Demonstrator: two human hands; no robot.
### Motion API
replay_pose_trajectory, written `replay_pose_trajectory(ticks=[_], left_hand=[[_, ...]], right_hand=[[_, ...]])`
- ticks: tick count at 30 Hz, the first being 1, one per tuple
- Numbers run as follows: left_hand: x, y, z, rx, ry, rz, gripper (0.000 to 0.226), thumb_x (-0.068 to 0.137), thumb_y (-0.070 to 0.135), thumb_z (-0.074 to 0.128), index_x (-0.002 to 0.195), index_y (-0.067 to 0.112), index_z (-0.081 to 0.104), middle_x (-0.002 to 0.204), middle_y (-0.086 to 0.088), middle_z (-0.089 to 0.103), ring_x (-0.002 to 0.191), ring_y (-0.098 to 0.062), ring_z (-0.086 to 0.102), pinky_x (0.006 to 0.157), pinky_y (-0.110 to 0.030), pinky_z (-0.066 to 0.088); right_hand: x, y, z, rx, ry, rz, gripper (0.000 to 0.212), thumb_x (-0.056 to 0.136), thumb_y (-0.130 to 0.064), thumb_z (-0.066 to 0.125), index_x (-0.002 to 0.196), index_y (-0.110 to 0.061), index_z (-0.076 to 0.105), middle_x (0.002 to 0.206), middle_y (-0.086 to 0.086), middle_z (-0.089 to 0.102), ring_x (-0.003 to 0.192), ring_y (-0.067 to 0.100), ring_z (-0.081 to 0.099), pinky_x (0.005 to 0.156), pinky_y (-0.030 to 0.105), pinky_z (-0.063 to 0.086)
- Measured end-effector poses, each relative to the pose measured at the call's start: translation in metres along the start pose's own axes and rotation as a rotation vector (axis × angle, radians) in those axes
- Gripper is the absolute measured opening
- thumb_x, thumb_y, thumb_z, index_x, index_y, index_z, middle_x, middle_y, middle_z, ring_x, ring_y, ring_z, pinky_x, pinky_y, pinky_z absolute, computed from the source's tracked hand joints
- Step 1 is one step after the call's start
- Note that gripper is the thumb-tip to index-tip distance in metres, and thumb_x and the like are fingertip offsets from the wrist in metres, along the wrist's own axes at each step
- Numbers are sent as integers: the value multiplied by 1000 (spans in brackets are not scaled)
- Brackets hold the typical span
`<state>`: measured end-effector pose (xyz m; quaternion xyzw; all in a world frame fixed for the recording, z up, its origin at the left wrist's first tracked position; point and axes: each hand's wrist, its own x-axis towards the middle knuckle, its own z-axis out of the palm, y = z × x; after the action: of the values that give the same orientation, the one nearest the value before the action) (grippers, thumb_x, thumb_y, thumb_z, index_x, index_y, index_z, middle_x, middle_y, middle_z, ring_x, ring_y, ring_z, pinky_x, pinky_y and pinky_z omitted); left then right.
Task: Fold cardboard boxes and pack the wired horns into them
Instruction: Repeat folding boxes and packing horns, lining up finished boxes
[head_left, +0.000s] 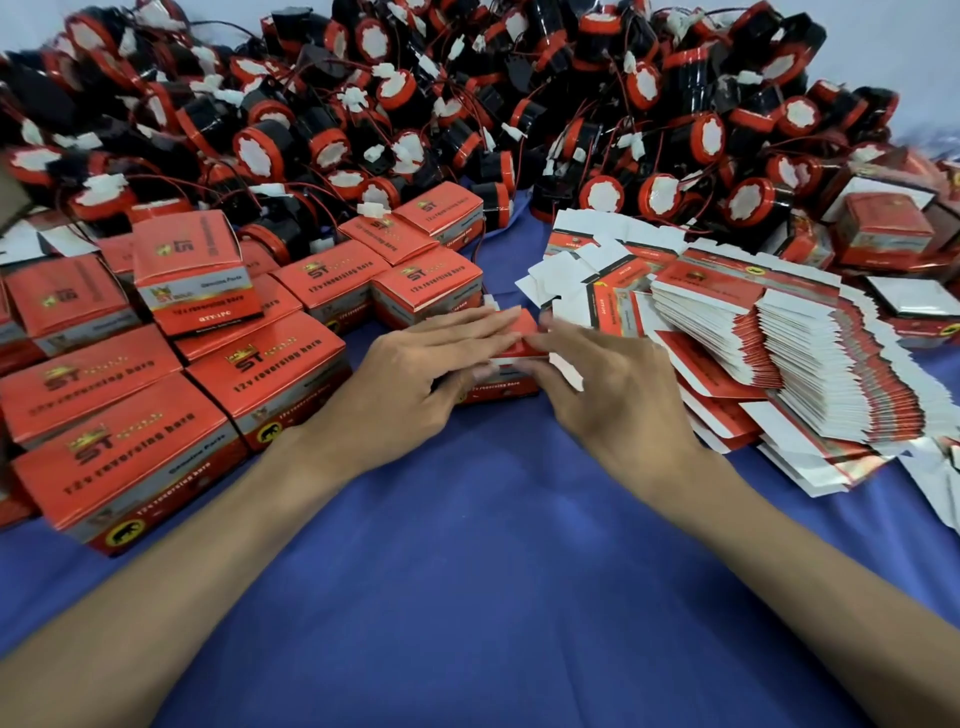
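Reaching to the middle of the table, palms down, with left hand and right hand; pressing straight, unclenched fingers onto the small red box.

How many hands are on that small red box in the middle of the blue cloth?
2. The left hand lies flat on the box from the left side; the right hand touches it from the right side. No other hands show.

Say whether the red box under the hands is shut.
Cannot tell: left hand and right hand cover the small red cardboard box; its flap edges are hidden.
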<state>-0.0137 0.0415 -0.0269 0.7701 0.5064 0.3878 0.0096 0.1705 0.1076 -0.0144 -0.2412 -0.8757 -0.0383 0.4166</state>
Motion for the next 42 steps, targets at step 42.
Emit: replay_pose_trajectory(ticks=[42], left_hand=[[-8, 5, -2, 216, 158, 89, 23, 83, -3, 68, 106, -5, 70, 112, -16, 68, 111, -31, 63, 96, -51, 51]], right_hand=[[0, -1, 13, 157, 4, -110, 18, 79, 10, 69, 95, 4, 75, 103, 14, 72, 98, 28, 70, 77, 42, 60]])
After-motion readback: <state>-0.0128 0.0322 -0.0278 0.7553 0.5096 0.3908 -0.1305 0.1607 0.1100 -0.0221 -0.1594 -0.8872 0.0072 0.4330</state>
